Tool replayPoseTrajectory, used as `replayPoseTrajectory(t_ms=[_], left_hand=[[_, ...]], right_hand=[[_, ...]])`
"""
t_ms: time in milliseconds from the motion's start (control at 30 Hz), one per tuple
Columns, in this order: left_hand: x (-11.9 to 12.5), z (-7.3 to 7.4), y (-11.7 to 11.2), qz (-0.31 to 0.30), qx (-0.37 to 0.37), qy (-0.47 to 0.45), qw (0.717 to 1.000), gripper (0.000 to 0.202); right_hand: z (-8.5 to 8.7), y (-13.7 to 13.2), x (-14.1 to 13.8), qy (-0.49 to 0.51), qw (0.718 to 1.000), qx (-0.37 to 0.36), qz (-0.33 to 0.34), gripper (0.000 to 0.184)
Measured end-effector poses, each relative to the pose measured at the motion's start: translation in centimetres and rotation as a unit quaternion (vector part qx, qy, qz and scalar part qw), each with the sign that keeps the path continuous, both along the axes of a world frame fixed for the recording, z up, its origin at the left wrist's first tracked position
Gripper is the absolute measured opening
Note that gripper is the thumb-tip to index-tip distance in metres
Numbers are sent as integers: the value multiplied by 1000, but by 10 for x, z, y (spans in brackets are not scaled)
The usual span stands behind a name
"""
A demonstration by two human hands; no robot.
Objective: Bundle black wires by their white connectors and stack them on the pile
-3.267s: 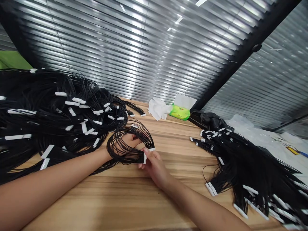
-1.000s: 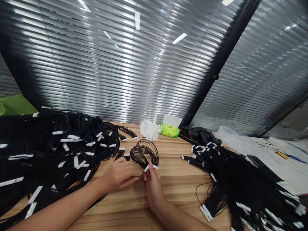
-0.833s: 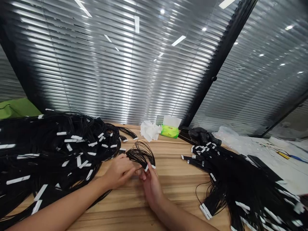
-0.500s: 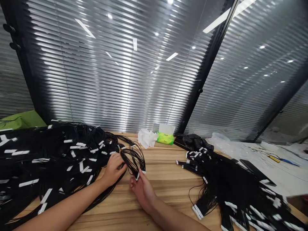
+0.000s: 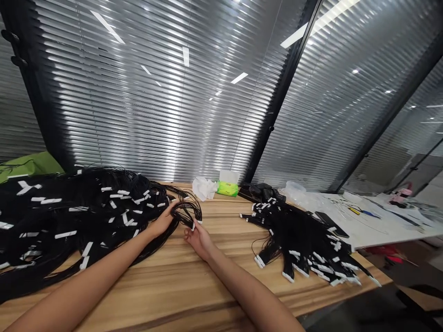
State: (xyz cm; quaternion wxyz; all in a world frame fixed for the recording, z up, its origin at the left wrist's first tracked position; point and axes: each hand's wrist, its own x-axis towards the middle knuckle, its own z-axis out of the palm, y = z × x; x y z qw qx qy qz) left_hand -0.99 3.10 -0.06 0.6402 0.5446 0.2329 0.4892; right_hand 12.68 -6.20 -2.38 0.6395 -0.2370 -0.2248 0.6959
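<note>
Between my hands a bundle of thin black cables point(image 5: 188, 208) bends in a loop. My right hand point(image 5: 200, 239) pinches its white-tipped end between thumb and fingers, just above the wooden table. My left hand point(image 5: 166, 218) is closed round the cables at the right edge of a big heap of black cables point(image 5: 93, 221); its fingertips are partly hidden by the strands. Many white tags or connectors are scattered through this heap. To the right lies a second pile of black cables point(image 5: 297, 235), with white ends fanned toward the table's front edge.
Behind my hands are crumpled tissue point(image 5: 205, 188) and a green tissue pack point(image 5: 227, 187). A black plastic bag point(image 5: 266, 191), clear plastic point(image 5: 297, 192) and a dark phone-like slab point(image 5: 332, 224) lie beyond the right pile. A white table point(image 5: 374, 230) holds tools. Window blinds rise behind.
The view has turned to the right, showing more of the right table end and the floor. Both hands keep their hold on the cable bundle, with little movement against the table.
</note>
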Motion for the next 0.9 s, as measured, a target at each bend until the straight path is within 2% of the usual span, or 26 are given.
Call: replayPoseTrajectory(t_ms=[67,200,367,567,667,800,900], left_hand=[[1,5,1,-36,-78,-50,995,36],[-2,12,5,-33,-113,-108,987,29],[-13,2,8,-55,-158,-139,976,33],[-16,-10,22,-114,-203,-129,964,32],[-16,-13,23,-124,-216,-119,961,27],[-12,-14,12,-143,-210,-76,964,29],[-4,-14,5,-77,-150,-27,985,31]], right_hand=[[4,3,-4,-2,1000,0,8,20],[9,14,-22,1,1000,6,18,20],[6,20,-40,6,1000,8,24,21],[2,18,-31,-3,1000,15,-2,19],[2,18,-31,-9,1000,20,5,20],[-2,18,-41,-27,999,32,31,23],[-7,19,-46,-41,998,37,33,25]])
